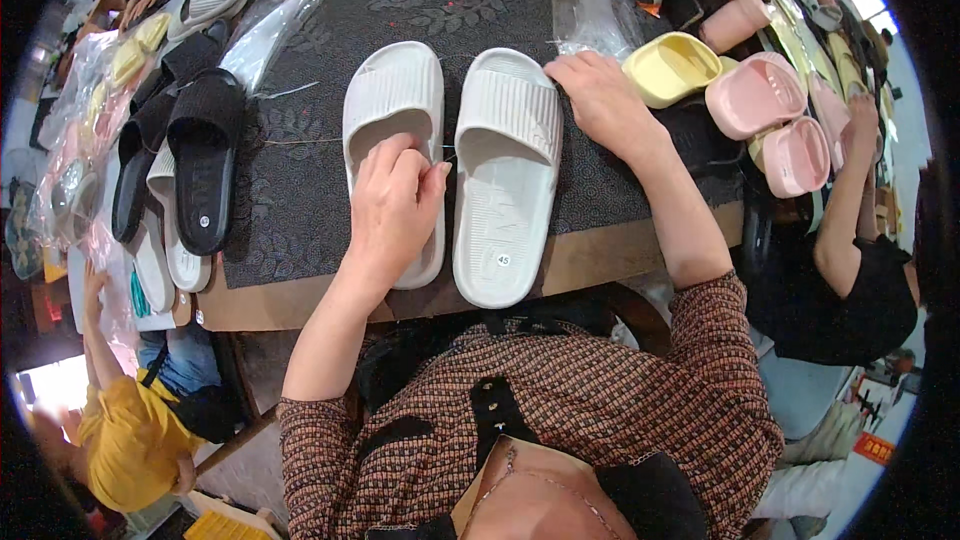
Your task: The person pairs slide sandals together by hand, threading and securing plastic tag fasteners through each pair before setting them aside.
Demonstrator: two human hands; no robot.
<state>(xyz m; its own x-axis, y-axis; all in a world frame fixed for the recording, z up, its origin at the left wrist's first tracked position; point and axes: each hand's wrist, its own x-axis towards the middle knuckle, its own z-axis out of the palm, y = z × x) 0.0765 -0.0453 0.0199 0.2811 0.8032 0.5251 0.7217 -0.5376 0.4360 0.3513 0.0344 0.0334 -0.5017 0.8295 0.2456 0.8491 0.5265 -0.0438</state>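
Near the counter's [300, 305] front edge, two pale grey slides are lying side by side; the left hand [392, 202] is pinching a thin thread over the left slide [392, 100], while the right hand [600, 100], fingers curled, is steadying the right slide [505, 175] by its strap.

White slides: two [393, 140] [505, 170]
Black slides: three [203, 155]
Pink slides: three [755, 92]
Yellow slides nearby: one [672, 67]
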